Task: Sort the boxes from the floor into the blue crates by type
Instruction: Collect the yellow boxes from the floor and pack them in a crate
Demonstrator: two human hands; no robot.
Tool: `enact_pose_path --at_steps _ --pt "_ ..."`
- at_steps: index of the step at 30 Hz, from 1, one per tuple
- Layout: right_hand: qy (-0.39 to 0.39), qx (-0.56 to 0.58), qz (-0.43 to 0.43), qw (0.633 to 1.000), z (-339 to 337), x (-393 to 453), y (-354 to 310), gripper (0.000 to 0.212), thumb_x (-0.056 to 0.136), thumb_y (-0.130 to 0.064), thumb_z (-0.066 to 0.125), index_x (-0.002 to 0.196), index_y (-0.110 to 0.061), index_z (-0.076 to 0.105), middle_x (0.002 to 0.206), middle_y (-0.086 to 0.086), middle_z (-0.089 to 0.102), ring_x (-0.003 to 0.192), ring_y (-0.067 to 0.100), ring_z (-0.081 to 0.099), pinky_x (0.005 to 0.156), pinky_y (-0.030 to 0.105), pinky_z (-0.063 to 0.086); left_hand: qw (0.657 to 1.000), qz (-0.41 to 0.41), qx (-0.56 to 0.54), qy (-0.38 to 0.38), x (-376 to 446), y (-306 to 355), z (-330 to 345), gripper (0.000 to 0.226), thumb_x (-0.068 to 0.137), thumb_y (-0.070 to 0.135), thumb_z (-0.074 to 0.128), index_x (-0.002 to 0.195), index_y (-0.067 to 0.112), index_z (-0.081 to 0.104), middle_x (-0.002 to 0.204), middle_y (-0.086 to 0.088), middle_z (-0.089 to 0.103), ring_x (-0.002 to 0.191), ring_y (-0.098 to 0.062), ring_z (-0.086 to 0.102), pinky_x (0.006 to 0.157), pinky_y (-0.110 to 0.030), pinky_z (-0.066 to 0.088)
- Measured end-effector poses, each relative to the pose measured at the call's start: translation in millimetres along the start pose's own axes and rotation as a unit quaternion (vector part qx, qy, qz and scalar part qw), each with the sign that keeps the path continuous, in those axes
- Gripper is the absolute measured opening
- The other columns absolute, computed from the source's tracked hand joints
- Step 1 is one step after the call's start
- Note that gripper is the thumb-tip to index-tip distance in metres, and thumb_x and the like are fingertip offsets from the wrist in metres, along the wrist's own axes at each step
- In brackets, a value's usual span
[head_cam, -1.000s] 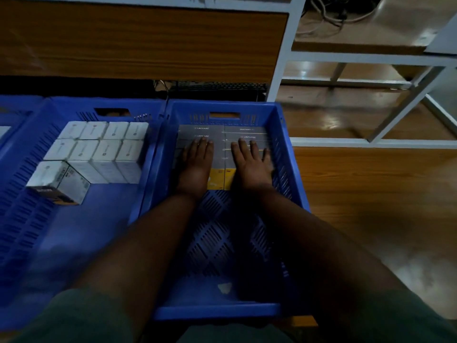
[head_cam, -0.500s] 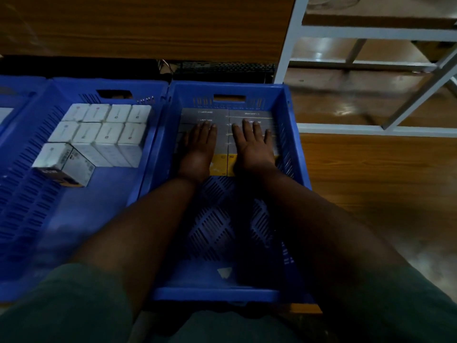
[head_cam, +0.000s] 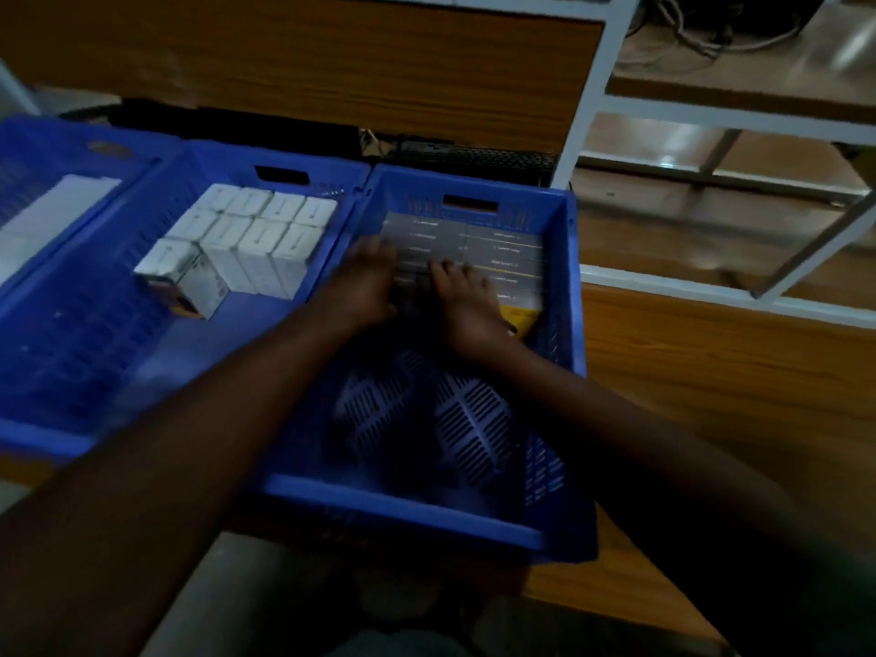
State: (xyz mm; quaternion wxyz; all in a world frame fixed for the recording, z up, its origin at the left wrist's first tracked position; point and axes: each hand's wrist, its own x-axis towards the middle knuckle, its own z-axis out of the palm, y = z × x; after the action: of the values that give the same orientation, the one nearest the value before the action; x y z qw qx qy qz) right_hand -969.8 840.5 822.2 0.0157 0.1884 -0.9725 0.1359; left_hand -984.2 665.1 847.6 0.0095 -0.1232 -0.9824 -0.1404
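Observation:
Grey boxes (head_cam: pixel 507 246) with yellow ends lie in rows at the far end of the right blue crate (head_cam: pixel 403 512). My right hand (head_cam: pixel 467 301) rests flat on top of them, fingers spread. My left hand (head_cam: pixel 365 282) is turned on its edge against the left side of the same rows; blur hides its fingertips. White boxes (head_cam: pixel 258 230) stand packed in the middle blue crate (head_cam: pixel 38 438), and one white box (head_cam: pixel 182 277) lies tilted in front of them. A third blue crate (head_cam: pixel 33 149) at the far left holds something flat and white (head_cam: pixel 57 213).
A white metal shelf frame (head_cam: pixel 592 116) stands behind and to the right of the crates. A dark wooden panel (head_cam: pixel 308 64) runs along the back, with a black keyboard (head_cam: pixel 474 156) under it. Wooden floor (head_cam: pixel 711 372) shows to the right.
My left hand has come off the top of the grey boxes and turned against their left side. My right hand has slid left toward the middle. The view has swung and tilted.

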Motion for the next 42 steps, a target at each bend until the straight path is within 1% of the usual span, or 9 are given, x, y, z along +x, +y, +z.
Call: enact_pose_path --at_steps 2,5,12,20,23,28,35,38,42 --pt "0.066 0.120 -0.052 0.989 -7 -17 -32 0.071 0.084 -0.023 0.076 0.146 -0.006 0.046 0.139 0.019 0.056 0.126 0.038 0.054 0.105 0.043 0.043 0.993 0.007 -0.075 0.096 -37 -16 -25 0.054 0.076 0.012 0.070 0.127 0.001 0.056 0.127 -0.023 0.054 0.119 -0.038 0.053 0.099 -0.041 0.044" --pt "0.088 0.274 -0.067 0.955 -15 -36 -83 0.056 0.082 -0.015 0.073 0.135 -0.009 0.056 0.125 0.010 0.067 0.110 0.025 0.067 0.094 0.036 0.053 0.970 -0.009 -0.124 0.211 -101 -35 -54 0.049 0.078 0.015 0.060 0.126 0.004 0.057 0.125 -0.017 0.056 0.116 -0.033 0.055 0.093 -0.040 0.047" --pt "0.064 0.386 -0.187 0.901 -14 -88 -258 0.036 0.076 -0.010 0.052 0.108 -0.010 0.068 0.107 -0.002 0.073 0.092 0.008 0.069 0.078 0.022 0.054 0.919 -0.111 -0.155 0.345 -284 -134 -78 0.039 0.085 0.018 0.061 0.124 0.016 0.059 0.121 -0.001 0.061 0.115 -0.022 0.058 0.098 -0.037 0.048" --pt "-0.144 0.466 -0.257 0.834 90 -156 -488 0.023 0.088 0.004 0.058 0.103 -0.010 0.069 0.087 -0.007 0.070 0.069 -0.005 0.063 0.062 0.011 0.047 0.860 -0.339 -0.104 0.368 -535 -269 -62 0.032 0.087 0.022 0.058 0.119 0.019 0.062 0.113 0.001 0.063 0.107 -0.019 0.060 0.093 -0.032 0.048" --pt "-0.224 0.411 -0.320 0.824 145 -177 -566 0.027 0.090 0.006 0.061 0.109 -0.011 0.070 0.102 -0.011 0.067 0.089 -0.011 0.063 0.074 0.003 0.044 0.823 -0.420 -0.106 0.368 -626 -300 -40 0.032 0.087 0.014 0.063 0.119 0.016 0.064 0.113 0.001 0.064 0.104 -0.017 0.061 0.092 -0.026 0.046" --pt "-0.366 0.347 -0.402 0.764 238 -213 -696 0.027 0.090 -0.001 0.062 0.109 -0.018 0.071 0.112 -0.008 0.070 0.095 0.001 0.066 0.079 0.009 0.048 0.737 -0.566 -0.115 0.350 -764 -349 -5 0.034 0.083 0.018 0.062 0.117 0.016 0.065 0.112 -0.002 0.067 0.103 -0.021 0.063 0.093 -0.035 0.052" --pt "-0.476 0.237 -0.500 0.684 332 -253 -883 0.023 0.089 -0.006 0.065 0.108 -0.017 0.074 0.109 -0.006 0.072 0.094 0.005 0.066 0.079 0.003 0.044 0.560 -0.736 -0.112 0.362 -925 -411 35 0.035 0.082 0.014 0.066 0.116 0.021 0.065 0.111 -0.001 0.067 0.103 -0.023 0.064 0.089 -0.040 0.055" --pt "-0.495 0.212 -0.544 0.643 368 -265 -971 0.021 0.090 -0.010 0.065 0.107 -0.020 0.074 0.108 -0.008 0.073 0.094 0.007 0.068 0.083 0.015 0.051 0.475 -0.795 -0.096 0.365 -974 -437 31 0.036 0.084 0.015 0.065 0.120 0.024 0.064 0.113 0.003 0.066 0.104 -0.020 0.062 0.089 -0.037 0.054" --pt "-0.521 0.175 -0.587 0.594 398 -290 -1071 0.019 0.090 -0.016 0.066 0.106 -0.025 0.073 0.105 -0.011 0.073 0.087 0.010 0.069 0.086 0.033 0.058 0.416 -0.830 -0.090 0.361 -1021 -467 12 0.035 0.088 0.016 0.063 0.122 0.021 0.063 0.112 0.001 0.066 0.101 -0.021 0.061 0.084 -0.033 0.052"
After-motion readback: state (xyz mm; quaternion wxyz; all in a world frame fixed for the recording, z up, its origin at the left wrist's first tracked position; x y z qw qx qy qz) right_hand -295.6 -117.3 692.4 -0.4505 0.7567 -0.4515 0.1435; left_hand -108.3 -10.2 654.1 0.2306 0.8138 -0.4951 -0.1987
